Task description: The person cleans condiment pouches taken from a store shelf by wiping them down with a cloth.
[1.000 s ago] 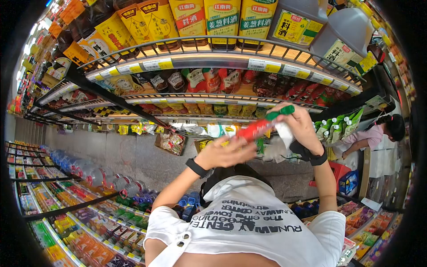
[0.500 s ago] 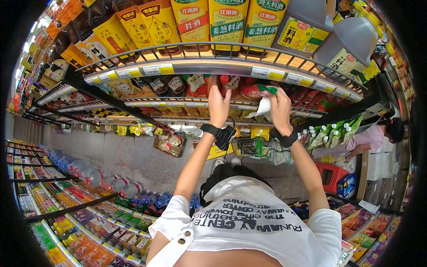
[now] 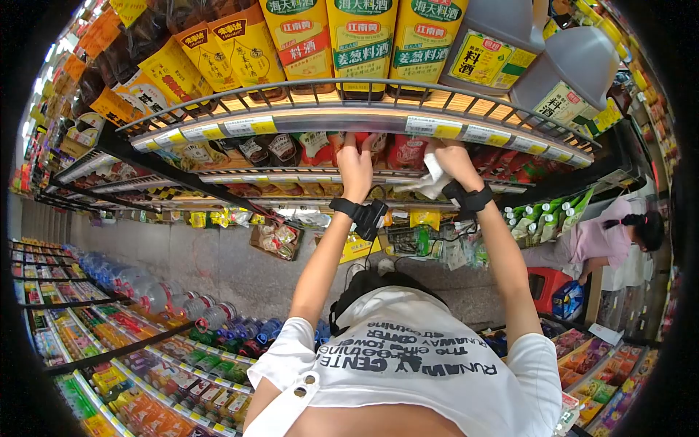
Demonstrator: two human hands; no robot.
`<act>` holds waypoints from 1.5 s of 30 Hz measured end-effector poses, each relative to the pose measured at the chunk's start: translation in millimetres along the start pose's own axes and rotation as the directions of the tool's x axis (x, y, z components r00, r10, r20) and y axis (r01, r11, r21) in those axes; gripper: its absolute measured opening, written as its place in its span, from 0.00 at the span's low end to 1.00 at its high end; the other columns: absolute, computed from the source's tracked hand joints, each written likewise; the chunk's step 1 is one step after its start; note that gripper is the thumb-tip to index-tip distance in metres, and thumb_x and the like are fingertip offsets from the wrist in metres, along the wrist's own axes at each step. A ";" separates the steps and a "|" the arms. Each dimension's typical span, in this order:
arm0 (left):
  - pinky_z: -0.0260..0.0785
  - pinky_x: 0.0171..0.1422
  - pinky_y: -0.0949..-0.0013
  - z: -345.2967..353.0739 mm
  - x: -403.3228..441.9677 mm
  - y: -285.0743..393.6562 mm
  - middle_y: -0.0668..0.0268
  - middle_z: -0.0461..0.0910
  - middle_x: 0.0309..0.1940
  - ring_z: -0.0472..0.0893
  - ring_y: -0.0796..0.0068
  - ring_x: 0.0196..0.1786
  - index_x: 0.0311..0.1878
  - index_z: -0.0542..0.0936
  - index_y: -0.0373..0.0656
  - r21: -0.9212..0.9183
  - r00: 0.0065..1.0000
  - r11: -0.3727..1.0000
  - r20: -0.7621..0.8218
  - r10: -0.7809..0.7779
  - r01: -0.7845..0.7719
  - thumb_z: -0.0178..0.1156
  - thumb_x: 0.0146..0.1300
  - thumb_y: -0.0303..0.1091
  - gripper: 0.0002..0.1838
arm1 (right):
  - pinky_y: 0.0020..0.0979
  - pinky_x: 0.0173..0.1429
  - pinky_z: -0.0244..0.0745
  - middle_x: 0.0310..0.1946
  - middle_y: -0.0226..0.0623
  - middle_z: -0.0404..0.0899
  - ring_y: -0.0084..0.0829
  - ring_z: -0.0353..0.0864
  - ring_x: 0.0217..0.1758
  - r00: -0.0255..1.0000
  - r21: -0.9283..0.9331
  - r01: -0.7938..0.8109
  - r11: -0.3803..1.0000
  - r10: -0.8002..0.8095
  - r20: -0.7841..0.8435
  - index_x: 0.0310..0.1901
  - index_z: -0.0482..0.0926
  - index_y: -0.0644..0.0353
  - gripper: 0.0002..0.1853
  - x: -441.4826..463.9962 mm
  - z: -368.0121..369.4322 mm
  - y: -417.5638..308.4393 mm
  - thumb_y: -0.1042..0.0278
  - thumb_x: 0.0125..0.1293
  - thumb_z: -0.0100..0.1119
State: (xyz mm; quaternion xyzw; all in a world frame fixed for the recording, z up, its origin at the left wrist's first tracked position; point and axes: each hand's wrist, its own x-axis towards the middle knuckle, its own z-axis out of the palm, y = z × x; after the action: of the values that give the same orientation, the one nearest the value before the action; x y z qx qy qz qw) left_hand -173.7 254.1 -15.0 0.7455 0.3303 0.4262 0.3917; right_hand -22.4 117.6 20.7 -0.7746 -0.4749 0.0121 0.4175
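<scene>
My left hand (image 3: 355, 173) reaches under the upper shelf lip, its fingers stretched out and apart among red packages; the fingertips are partly hidden. Close to its left stands a red pouch with a white label (image 3: 314, 146). Between my hands sits a red package (image 3: 406, 151) on the lower shelf. My right hand (image 3: 457, 164) is closed on a crumpled white cloth (image 3: 435, 178), which hangs below the fingers at the shelf's front. Shadow and the shelf lip hide the right fingertips.
Above my hands runs a wire-railed shelf (image 3: 349, 116) with yellow-labelled bottles (image 3: 362, 47) and large grey jugs (image 3: 495, 44). A carton of packets (image 3: 278, 240) stands on the floor. Large water bottles (image 3: 156, 291) line the aisle. Another person (image 3: 601, 240) bends at the right, near a red stool (image 3: 542, 288).
My right hand has moved in beneath the shelf lip with the cloth; the green cap seen at its fingers is out of sight. My left hand reaches slightly deeper. The other person has shifted slightly.
</scene>
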 end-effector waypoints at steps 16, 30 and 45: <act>0.72 0.49 0.74 -24.5 -43.4 8.8 0.63 0.78 0.38 0.78 0.77 0.41 0.41 0.74 0.34 -0.467 0.946 0.842 -0.293 0.141 -0.270 0.54 0.62 0.15 0.07 | 0.46 0.35 0.69 0.31 0.54 0.76 0.56 0.74 0.35 0.998 -0.172 -0.005 0.985 0.016 0.061 0.39 0.76 0.67 0.08 -6.7 -0.5 -17.8 0.71 0.63 0.54; 0.71 0.44 0.79 -99.7 -58.8 103.4 0.66 0.81 0.35 0.79 0.84 0.38 0.42 0.73 0.36 -0.680 0.973 0.699 0.207 -0.106 0.221 0.61 0.63 0.25 0.08 | 0.31 0.56 0.69 0.46 0.39 0.80 0.31 0.77 0.48 0.887 0.531 -0.146 0.835 -0.128 0.444 0.50 0.78 0.64 0.22 -69.9 -17.4 -96.1 0.62 0.56 0.68; 0.47 0.74 0.60 -107.4 -102.1 67.5 0.55 0.53 0.72 0.55 0.62 0.73 0.74 0.44 0.42 -0.598 0.624 0.460 0.773 0.114 0.656 0.47 0.64 0.65 0.47 | 0.19 0.39 0.72 0.35 0.27 0.82 0.11 0.77 0.35 0.798 0.687 -0.603 0.405 0.278 0.536 0.41 0.81 0.66 0.19 -97.1 -48.1 -118.2 0.55 0.72 0.50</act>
State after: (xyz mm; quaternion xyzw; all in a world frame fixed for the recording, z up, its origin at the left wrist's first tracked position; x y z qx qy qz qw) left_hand -301.7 170.1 40.4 0.4829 0.0211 0.1199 0.8672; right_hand -141.5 38.2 93.2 -0.5626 -0.2476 0.4800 0.6259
